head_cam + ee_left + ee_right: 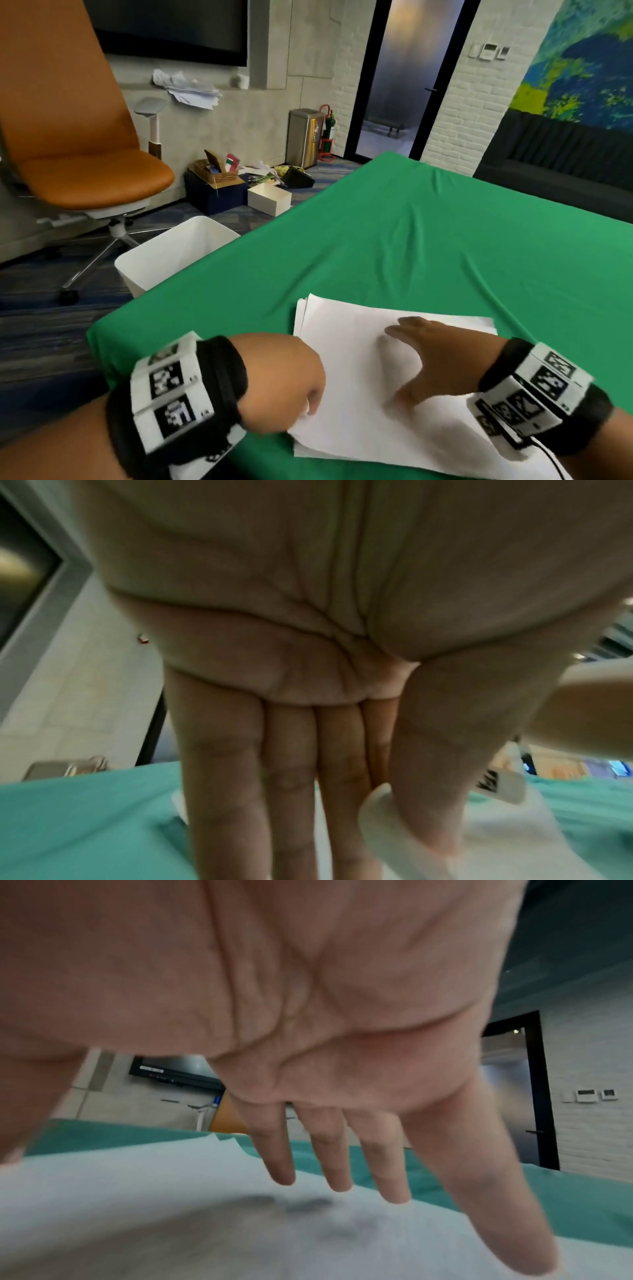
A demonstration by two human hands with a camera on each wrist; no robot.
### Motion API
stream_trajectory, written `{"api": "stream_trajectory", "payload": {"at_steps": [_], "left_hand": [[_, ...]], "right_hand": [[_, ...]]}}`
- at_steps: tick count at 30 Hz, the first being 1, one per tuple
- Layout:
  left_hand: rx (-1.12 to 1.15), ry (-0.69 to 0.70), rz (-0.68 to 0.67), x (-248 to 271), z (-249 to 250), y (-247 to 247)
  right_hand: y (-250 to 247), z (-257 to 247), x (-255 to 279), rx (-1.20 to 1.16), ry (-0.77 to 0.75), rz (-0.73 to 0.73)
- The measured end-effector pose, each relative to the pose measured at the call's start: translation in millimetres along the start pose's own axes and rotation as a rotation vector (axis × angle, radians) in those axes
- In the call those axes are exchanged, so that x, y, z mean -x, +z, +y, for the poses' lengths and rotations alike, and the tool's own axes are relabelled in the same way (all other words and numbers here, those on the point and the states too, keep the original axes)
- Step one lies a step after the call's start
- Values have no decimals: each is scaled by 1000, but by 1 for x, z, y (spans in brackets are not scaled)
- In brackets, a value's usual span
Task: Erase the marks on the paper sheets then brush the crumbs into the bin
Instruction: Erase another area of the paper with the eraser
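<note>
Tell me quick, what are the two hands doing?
Left hand: thumb pinches a small white eraser against straight fingers.
Right hand: open, fingers spread over the white paper sheets, holding nothing.

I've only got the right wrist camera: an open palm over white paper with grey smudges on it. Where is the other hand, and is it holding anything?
Observer: The left hand is at the near left edge of the stack of white paper sheets. In the left wrist view, its thumb pins a small white block, probably the eraser, against the straight fingers.
Operator: Good. And where is the bin for the crumbs?
Observer: A white rectangular plastic bin stands open on the floor just off the left edge of the green-clothed table, in front of the orange office chair.
</note>
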State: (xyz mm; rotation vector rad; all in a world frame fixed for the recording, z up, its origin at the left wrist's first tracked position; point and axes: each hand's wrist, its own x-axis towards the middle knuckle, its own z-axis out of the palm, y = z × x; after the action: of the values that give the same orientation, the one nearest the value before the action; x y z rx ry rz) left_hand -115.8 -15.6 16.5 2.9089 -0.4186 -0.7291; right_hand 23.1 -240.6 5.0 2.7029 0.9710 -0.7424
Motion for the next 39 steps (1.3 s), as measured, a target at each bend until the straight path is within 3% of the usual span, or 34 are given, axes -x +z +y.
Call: {"api": "stream_trajectory", "payload": {"at_steps": [4, 11, 17, 21, 28, 32, 36, 39], "left_hand": [[248, 69, 59, -4, -26, -7], [715, -32, 402, -16, -59, -19], [1039, -171, 317, -78, -61, -14], [964, -230, 276, -116, -56, -11], [869, -306, 315, -156, -54, -34], [838, -285, 324, -162, -55, -36], [783, -249, 185, -155, -52, -31], [787, -270, 235, -163, -56, -38]], "right_hand": [[16, 7, 7, -62, 4, -71], [17, 3, -5, -49, -22, -36], [8, 2, -17, -69, -83, -14], [7, -1, -24, -44, -71, 31], [-5, -12, -41, 90, -8, -55], [-8, -16, -44, 114, 17, -73], [-7, -17, -45, 128, 18, -77], [-7, -16, -46, 122, 17, -75]]}}
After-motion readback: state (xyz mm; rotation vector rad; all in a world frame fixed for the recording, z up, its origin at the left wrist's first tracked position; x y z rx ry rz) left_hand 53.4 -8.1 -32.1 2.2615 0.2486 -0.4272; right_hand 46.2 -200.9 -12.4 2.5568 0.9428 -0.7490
